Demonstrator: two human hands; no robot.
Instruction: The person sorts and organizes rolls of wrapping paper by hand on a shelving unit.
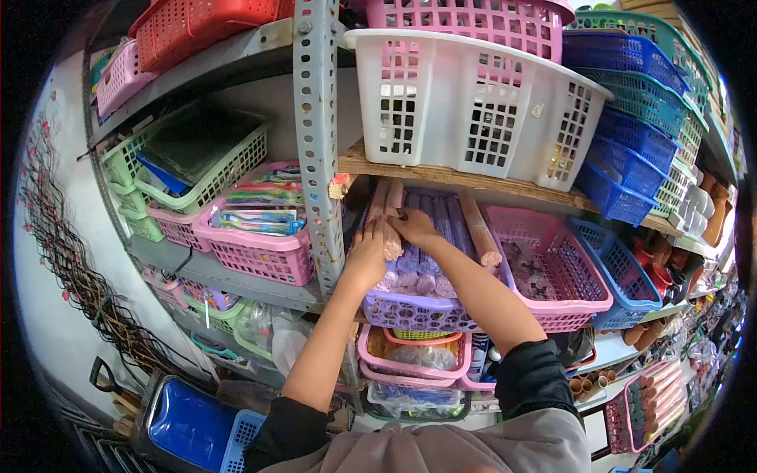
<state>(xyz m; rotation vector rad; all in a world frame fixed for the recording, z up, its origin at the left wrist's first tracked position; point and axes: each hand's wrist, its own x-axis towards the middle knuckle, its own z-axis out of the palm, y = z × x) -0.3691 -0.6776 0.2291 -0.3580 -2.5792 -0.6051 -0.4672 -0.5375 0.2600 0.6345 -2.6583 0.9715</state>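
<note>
A purple basket (418, 313) on the middle shelf holds several long purple rolls (441, 221) with pinkish-brown rolls on top. My left hand (369, 246) lies over the near part of a pinkish-brown roll (392, 246) at the basket's left side, its fingers wrapped round it. Just beyond, my right hand (412, 227) touches the same bundle with bent fingers; its fingertips are partly hidden. Another pinkish-brown roll (479, 230) rests along the basket's right side, apart from both hands.
Above the rolls, a wooden shelf edge (465, 180) carries a white basket (449, 102). A perforated metal post (317, 142) stands close to my left hand. Right of the purple basket are a pink basket (560, 303) and a blue basket (623, 288).
</note>
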